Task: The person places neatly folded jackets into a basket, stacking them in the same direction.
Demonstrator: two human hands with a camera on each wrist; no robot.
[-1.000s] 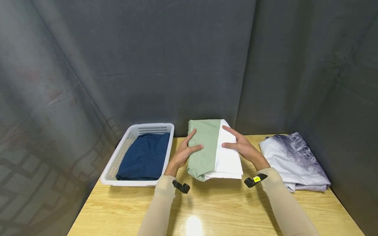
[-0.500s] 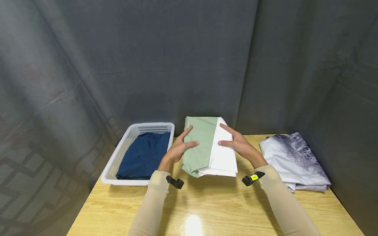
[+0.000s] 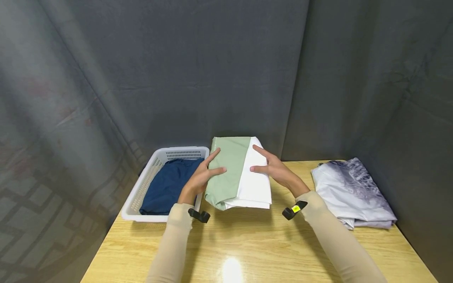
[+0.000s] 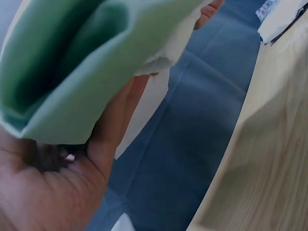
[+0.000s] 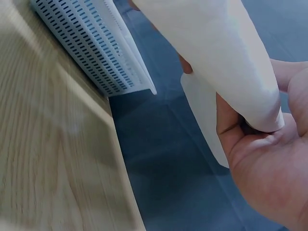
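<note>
Both hands hold a folded green-and-white cloth (image 3: pixel 231 155) above the table, to the right of the white basket (image 3: pixel 152 218). My left hand (image 3: pixel 199 177) grips its green left side, with the thumb on top and other fingers beneath. On the white right side, my right hand (image 3: pixel 277 169) grips in the same way. In the left wrist view, the green cloth (image 4: pixel 106 91) shows a rounded open fold over the palm. The right wrist view has the cloth's white edge (image 5: pixel 216 53) tucked into the curled right hand (image 5: pixel 274 173).
A folded navy cloth (image 3: pixel 170 184) lies inside the basket, whose right rim is close beside the left hand. At the table's right lies a folded white-and-purple patterned cloth (image 3: pixel 350 192). Dark grey curtains (image 3: pixel 226 78) hang behind the wooden table (image 3: pixel 233 239).
Both hands have carried the green-and-white cloth leftward and slightly up the view, until it overlaps the basket's right edge. The navy and patterned cloths have stayed put.
</note>
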